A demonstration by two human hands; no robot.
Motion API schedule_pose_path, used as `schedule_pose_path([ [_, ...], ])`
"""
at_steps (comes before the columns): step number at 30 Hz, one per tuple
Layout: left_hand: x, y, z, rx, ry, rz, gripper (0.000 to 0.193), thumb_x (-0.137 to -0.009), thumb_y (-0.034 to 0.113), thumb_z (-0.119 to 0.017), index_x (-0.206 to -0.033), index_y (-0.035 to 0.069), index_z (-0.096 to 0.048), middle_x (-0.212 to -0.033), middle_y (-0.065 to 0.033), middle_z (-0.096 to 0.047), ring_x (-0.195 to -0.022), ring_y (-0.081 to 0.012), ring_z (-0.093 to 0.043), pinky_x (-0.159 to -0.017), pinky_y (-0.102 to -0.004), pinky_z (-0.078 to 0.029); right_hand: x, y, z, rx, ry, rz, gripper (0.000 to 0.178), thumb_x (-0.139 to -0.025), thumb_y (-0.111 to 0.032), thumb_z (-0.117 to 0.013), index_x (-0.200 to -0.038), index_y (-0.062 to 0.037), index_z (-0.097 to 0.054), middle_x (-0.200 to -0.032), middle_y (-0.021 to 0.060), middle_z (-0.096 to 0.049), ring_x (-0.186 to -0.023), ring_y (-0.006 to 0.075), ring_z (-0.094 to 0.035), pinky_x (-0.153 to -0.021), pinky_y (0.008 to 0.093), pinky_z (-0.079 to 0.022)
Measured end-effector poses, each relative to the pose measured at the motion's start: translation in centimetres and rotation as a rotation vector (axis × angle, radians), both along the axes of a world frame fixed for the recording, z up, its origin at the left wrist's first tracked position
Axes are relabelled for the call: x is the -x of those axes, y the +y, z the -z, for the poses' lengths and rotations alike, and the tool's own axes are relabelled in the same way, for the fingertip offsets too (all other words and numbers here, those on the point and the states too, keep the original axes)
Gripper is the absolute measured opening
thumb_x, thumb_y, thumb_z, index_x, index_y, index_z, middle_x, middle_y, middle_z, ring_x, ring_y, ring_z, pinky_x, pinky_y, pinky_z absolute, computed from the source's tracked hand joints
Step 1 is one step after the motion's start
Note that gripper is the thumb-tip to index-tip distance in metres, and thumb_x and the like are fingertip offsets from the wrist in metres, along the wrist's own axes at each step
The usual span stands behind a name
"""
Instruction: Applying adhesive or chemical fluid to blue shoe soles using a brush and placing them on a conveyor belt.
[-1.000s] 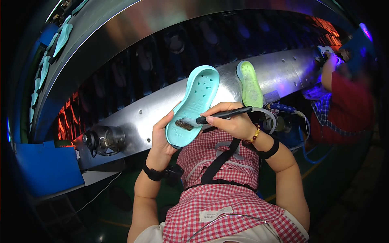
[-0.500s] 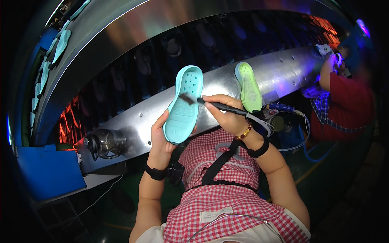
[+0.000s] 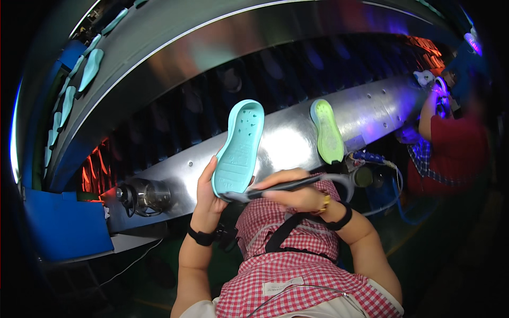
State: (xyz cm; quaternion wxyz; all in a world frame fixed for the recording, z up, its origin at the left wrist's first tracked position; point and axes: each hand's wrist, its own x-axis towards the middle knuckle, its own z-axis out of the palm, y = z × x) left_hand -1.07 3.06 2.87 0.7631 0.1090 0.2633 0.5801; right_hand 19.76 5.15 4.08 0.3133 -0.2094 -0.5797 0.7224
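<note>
A light-blue shoe sole (image 3: 243, 146) is held up by my left hand (image 3: 208, 185), its hollow inner face toward me and its holed end pointing away. My left fingers wrap round its near end. My right hand (image 3: 294, 192) is closed on a black-handled brush (image 3: 283, 186) with a pale tube running from its back end. The brush tip lies at the sole's near edge, blurred by motion. A green shoe sole (image 3: 328, 132) with a light-blue rim rests on the metal ledge (image 3: 289, 140), to the right of the blue one.
Beyond the ledge, a dark recess (image 3: 254, 74) holds rows of soles. A glass pot (image 3: 146, 196) stands at the ledge's left end, by a blue box (image 3: 66, 222). More blue soles (image 3: 66, 106) line the far left. A co-worker in red (image 3: 458, 143) works at right.
My right hand has swept the brush from the middle of the blue sole down to its near end. The ledge and the green sole sit slightly lower in view.
</note>
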Motion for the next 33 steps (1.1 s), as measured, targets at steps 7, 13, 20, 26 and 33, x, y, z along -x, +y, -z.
schedule_pose_path([
  [7, 2.0, -1.8, -17.6, -0.518, 0.412, -0.204, 0.054, -0.09, 0.037, -0.026, -0.127, -0.001, -0.033, -0.116, -0.0229, -0.048, -0.098, -0.0363, -0.054, -0.08, -0.0469, -0.048, -4.6, -4.4, -1.6, 0.349, 0.578, 0.415, 0.021, -0.086, -0.009, -0.046, -0.103, 0.0016, -0.052, -0.105, 0.0258, -0.055, -0.041, 0.0087, -0.044, -0.041, 0.0199, -0.036],
  [13, 9.1, 8.7, -26.2, -0.543, -0.101, -0.432, 0.052, -0.091, 0.035, -0.022, -0.132, 0.003, -0.021, -0.138, -0.0191, -0.02, -0.127, -0.0391, -0.019, -0.098, -0.0633, -0.017, -5.0, -5.7, -2.8, 0.479, 0.55, 0.414, 0.02, -0.086, -0.007, -0.046, -0.102, -0.0007, -0.054, -0.102, 0.0209, -0.058, -0.046, 0.0102, -0.045, -0.049, 0.023, -0.037],
  [20, 7.4, 14.7, -26.9, -0.279, -0.067, -0.741, 0.091, -0.078, 0.06, -0.029, -0.133, -0.006, 0.002, -0.143, -0.0177, 0.001, -0.133, -0.0289, -0.001, -0.108, -0.0389, -0.004, -10.4, -3.3, -2.5, 0.549, 0.589, 0.434, 0.019, -0.086, -0.007, -0.046, -0.101, 0.0014, -0.053, -0.099, 0.0183, -0.059, -0.049, 0.0107, -0.047, -0.05, 0.0224, -0.038],
  [26, -0.3, 15.9, -31.0, -0.368, 0.637, -0.91, 0.061, -0.077, 0.024, -0.055, -0.122, -0.007, -0.027, -0.126, -0.0143, -0.03, -0.118, -0.0219, -0.032, -0.103, -0.0334, -0.014, -16.3, 0.4, -1.0, 0.595, 0.509, 0.509, 0.017, -0.085, -0.007, -0.047, -0.098, 0.0014, -0.055, -0.094, 0.0156, -0.061, -0.049, 0.0114, -0.048, -0.047, 0.0222, -0.039],
  [33, -14.2, 27.9, -36.1, -0.591, 1.476, -0.131, 0.045, -0.079, 0.023, -0.056, -0.114, -0.004, -0.048, -0.115, -0.0125, -0.05, -0.114, -0.0203, -0.041, -0.101, -0.0335, -0.023, -19.5, 6.3, -1.0, 0.656, 0.525, 0.488, 0.017, -0.084, -0.006, -0.047, -0.098, 0.0013, -0.055, -0.096, 0.0156, -0.06, -0.052, 0.0104, -0.05, -0.049, 0.0209, -0.04],
])
